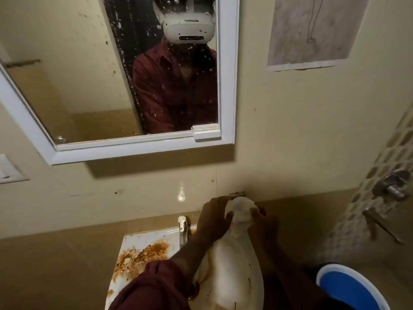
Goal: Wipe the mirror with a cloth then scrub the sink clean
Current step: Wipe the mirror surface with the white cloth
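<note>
Cloth [240, 212] bunched between left hand [213, 218] and right hand [263, 222], unlabelled.

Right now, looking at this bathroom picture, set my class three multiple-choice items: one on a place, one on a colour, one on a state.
1. Where is the cloth?
A. Held in both hands above the sink
B. Pressed on the mirror
C. In the bucket

2. What colour is the bucket inside?
A. Red
B. Blue
C. Green

3. What state is the mirror in?
A. Spotless
B. Cracked
C. Speckled with spots

Answers:
1 A, the left hand and right hand bunch it over the sink, beside the tap.
2 B, its interior is blue under a white rim.
3 C, pale specks dot the glass.
</note>
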A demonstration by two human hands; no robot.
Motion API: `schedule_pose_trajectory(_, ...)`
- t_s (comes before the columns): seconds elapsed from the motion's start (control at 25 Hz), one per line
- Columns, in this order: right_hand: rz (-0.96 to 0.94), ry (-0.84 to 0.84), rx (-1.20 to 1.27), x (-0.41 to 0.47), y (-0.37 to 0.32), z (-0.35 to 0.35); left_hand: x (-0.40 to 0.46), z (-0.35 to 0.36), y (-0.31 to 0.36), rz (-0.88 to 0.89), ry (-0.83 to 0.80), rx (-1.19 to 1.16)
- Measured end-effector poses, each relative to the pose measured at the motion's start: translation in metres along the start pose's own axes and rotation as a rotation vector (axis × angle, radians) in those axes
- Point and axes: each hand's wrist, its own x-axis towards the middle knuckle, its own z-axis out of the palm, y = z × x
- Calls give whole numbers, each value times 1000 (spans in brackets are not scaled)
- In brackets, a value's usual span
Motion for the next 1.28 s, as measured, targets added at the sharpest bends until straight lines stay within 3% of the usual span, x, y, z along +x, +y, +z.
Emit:
schedule_pose_trajectory(0.16,-73,-201,128,-17,-26,-2,7,-26,0,38,-31,-135)
schedule_pose_trajectory(0.24,-16,-275,203,-23,-39,-7,8,-43,2,-24,-157,-286)
schedule_pose_trajectory(0.4,38,-469,566,-67,-79,-29,-23,-109,1,-186,-394,-868)
schedule_pose_trajectory(0.56,106,-629,936,-113,-132,-53,-58,-163,6,-198,-541,-990)
schedule_pose_trajectory(0.68,22,-670,908,-151,-174,-65,-74,-216,22,-163,-339,-858)
schedule_pose_trajectory(0.84,-96,-776,1112,-175,-195,-73,-95,-300,60,147,-25,-386)
schedule_pose_trajectory(0.96,104,-700,1395,-176,-187,-53,-110,-355,90,307,-223,-527)
schedule_pose_trajectory(1.04,255,-875,1590,-173,-191,-41,-110,-375,96,299,-345,-604)
schedule_pose_trajectory(1.08,337,-896,1621,-183,-201,-34,-105,-377,94,288,-347,-567)
schedule_pose_trajectory(1.16,453,-761,1668,-213,-229,-25,-93,-371,80,254,-237,-306)
schedule_pose_trajectory(1.28,394,-661,1712,-238,-263,-19,-84,-357,54,128,-58,18)
